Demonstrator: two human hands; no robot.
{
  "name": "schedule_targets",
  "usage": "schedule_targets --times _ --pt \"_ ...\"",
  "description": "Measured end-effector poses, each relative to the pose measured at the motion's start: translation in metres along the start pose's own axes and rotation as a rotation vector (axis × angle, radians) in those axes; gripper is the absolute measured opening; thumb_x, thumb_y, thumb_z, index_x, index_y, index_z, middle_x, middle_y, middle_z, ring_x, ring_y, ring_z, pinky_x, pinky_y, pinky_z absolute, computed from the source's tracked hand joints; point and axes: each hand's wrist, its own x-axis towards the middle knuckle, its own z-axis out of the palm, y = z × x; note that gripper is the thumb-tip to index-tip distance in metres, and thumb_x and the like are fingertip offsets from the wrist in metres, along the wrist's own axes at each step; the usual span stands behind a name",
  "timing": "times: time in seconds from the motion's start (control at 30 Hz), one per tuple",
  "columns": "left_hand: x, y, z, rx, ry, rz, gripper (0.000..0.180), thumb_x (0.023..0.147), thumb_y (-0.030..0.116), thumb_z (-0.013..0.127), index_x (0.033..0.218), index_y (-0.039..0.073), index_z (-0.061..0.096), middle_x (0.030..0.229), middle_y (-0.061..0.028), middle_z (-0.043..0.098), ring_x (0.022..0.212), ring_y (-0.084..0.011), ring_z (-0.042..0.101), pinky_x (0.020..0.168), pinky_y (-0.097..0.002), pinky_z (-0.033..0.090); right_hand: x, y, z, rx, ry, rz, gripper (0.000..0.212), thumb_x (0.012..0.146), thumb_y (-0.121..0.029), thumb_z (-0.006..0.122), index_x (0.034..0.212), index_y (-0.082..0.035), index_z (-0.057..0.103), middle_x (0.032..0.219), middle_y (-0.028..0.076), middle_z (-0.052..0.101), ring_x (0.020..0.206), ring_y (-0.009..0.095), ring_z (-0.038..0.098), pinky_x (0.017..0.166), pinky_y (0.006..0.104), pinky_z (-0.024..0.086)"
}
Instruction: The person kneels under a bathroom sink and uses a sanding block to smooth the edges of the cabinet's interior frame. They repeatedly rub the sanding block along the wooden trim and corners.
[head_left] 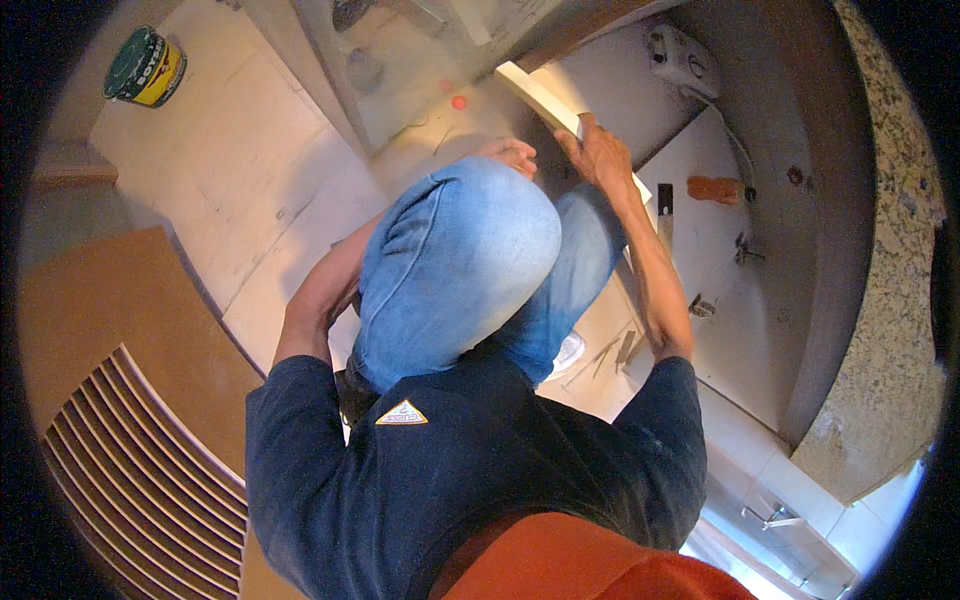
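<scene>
A long pale strip of board [540, 97] slants across the cabinet opening. My right hand [603, 158] is closed around it, thumb on the near side, and the strip's lower end shows beyond my wrist. My left hand [512, 155] lies just past my raised knee, which hides most of it. Its fingers look loosely bent and apart, with nothing visible in them. Both knees, in blue jeans [460, 250], rise between my arms. A small red spot [459, 102] shows on the dusty surface beyond my left hand.
On the right stands an open cabinet under a speckled stone countertop [890, 250]. Inside are a white box [684, 56] with a hose, an orange object [715, 190] and a valve [746, 250]. A green-and-yellow bucket [146, 68] stands far left, a brown slatted panel [150, 480] near left.
</scene>
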Motion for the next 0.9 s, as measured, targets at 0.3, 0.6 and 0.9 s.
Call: schedule_targets --times 0.3,0.6,0.9 --pt "-0.004 0.000 0.005 0.042 0.029 0.039 0.030 0.104 0.026 0.059 0.127 0.007 0.059 0.117 -0.0093 0.070 0.107 -0.0178 0.067 0.093 -0.0365 0.055 -0.019 0.006 -0.022 0.043 0.025 -0.001 0.062 0.098 -0.057 0.055 0.121 0.001 0.056 0.093 0.032 0.070 0.089 0.050 0.068 0.078 0.0573 0.053" --pt "-0.004 0.006 0.006 -0.004 0.056 0.056 0.035 0.102 0.027 0.062 0.130 0.007 0.057 0.119 -0.0145 0.065 0.107 -0.0246 0.066 0.090 -0.0406 0.055 -0.025 0.006 -0.034 0.085 0.137 -0.070 0.058 0.099 -0.056 0.054 0.113 0.000 0.057 0.087 0.031 0.069 0.081 0.050 0.068 0.072 0.0581 0.053" --pt "-0.009 0.011 0.012 0.104 0.135 -0.010 0.029 0.104 0.027 0.059 0.127 0.008 0.057 0.119 -0.0071 0.066 0.113 -0.0211 0.064 0.099 -0.0371 0.051 -0.029 0.012 -0.036 0.139 0.188 -0.159 0.056 0.097 -0.056 0.058 0.110 -0.002 0.057 0.082 0.029 0.069 0.074 0.049 0.068 0.063 0.0564 0.052"
